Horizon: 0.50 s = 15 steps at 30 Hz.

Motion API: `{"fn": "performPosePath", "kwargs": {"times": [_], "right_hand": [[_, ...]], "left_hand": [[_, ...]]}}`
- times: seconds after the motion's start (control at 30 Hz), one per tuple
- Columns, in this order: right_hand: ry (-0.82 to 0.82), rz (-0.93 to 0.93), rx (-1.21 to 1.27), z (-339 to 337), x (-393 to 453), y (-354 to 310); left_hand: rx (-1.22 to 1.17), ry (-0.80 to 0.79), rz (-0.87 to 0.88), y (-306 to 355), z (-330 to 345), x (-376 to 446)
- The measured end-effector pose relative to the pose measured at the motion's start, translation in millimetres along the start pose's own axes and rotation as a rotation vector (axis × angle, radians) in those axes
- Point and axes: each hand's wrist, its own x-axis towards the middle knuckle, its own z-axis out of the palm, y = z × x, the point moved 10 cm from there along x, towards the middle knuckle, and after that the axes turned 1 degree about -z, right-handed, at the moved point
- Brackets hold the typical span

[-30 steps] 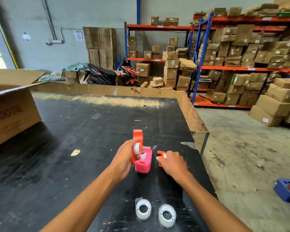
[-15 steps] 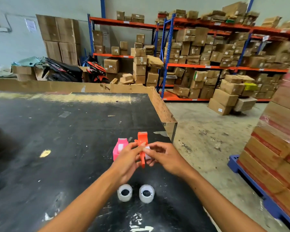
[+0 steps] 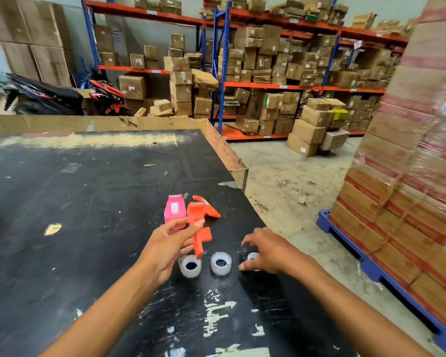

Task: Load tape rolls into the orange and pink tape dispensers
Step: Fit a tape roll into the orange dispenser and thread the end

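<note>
My left hand (image 3: 169, 244) pinches the orange tape dispenser (image 3: 198, 229), held opened and tilted just above the black table (image 3: 88, 202). An orange cover piece (image 3: 209, 212) lies right behind it. The pink dispenser (image 3: 175, 210) stands upright on the table, just beyond my left fingers. Two clear tape rolls (image 3: 190, 265) (image 3: 221, 263) lie side by side below the orange dispenser. My right hand (image 3: 269, 253) rests low on the table to their right, its fingers curled around a small white roll (image 3: 252, 256) that is mostly hidden.
The table's right edge (image 3: 238, 171) with a cardboard rim runs close to my right hand. A wrapped pallet of boxes (image 3: 410, 202) on a blue base stands at the right. Shelving with cartons fills the back.
My right hand has left the orange dispenser and dropped to the table beside the two rolls, with a small white roll in it. My left hand keeps the dispenser. The view has swung right.
</note>
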Motion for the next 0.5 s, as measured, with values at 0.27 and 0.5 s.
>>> {"fn": "performPosePath", "kwargs": {"times": [0.27,0.5], "right_hand": [[0.053,-0.045,0.085,20.0,2.0,-62.8],[0.075,-0.169,0.997,-12.2,-23.3,-92.3]], "left_hand": [[-0.007,0.049,0.015,2.2,-25.0,-31.6],[-0.016,0.016,0.009,1.7,-35.6,-47.0]]}}
